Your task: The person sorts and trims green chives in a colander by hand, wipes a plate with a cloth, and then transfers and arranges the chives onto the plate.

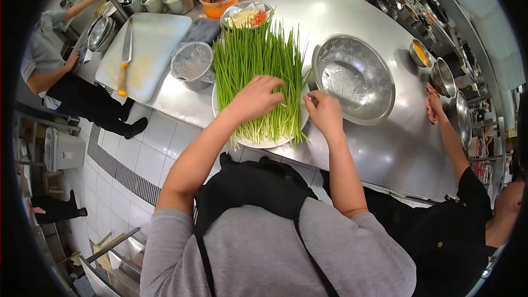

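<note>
A thick bed of green chives (258, 60) lies on a white plate (270, 144), pale ends toward me. My left hand (257, 98) is over the lower part of the chives, fingers loosely bent and apart, with nothing visible held in them. At the plate's right edge, my right hand (324, 111) has its thumb and fingertips drawn together; whatever is between them is too small to make out. Just beyond that hand stands a perforated metal colander (379, 85).
To the left, a knife (127, 44) rests on a white cutting board (159, 36), beside a plastic-covered container (192, 63). Tubs of orange liquid (219, 1) and metal pots line the back. Co-workers stand left and right; one's hand (434, 102) holds a cloth on the counter.
</note>
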{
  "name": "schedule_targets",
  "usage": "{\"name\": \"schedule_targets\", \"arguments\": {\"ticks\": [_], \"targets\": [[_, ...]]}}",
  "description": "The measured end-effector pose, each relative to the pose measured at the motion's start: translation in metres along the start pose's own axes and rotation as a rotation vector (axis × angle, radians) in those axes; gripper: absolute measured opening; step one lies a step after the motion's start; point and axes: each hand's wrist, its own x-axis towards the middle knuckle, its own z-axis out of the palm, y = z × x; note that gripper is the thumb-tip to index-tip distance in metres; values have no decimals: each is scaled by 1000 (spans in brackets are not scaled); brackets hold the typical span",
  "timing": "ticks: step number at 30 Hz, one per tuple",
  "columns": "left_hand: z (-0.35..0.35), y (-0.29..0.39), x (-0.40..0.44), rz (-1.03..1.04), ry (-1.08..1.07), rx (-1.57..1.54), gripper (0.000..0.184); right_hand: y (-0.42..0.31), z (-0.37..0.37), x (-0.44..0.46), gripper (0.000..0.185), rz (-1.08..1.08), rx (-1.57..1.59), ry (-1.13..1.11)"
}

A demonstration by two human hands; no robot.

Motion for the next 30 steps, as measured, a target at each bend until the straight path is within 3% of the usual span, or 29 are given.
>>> {"name": "schedule_targets", "arguments": {"ticks": [3,7,9,10,12,17,20,24,30], "targets": [[0,14,-12,74,-101,-53,9,-3,-1,-4,16,-63,1,-5],[-6,13,-27,-5,-57,-68,16,1,6,-8,14,-80,20,-53],[-17,13,-37,-286,167,-7,21,-2,15,-9,12,-147,81,-45],[-20,13,-41,-299,168,-6,21,-5,20,-10,12,-153,83,-57],[-24,11,-47,-615,298,8,21,-23,27,-10,12,-295,144,-108],[-27,11,-52,-654,327,71,17,-47,47,-11,20,-436,90,-249],[-30,12,-59,-693,338,78,17,-40,39,-7,19,-326,-135,-351],[-30,9,-69,-780,314,80,17,-35,28,-2,18,-333,-50,-421],[-26,10,-64,-730,352,74,15,-48,11,1,22,-259,96,-368]]}}
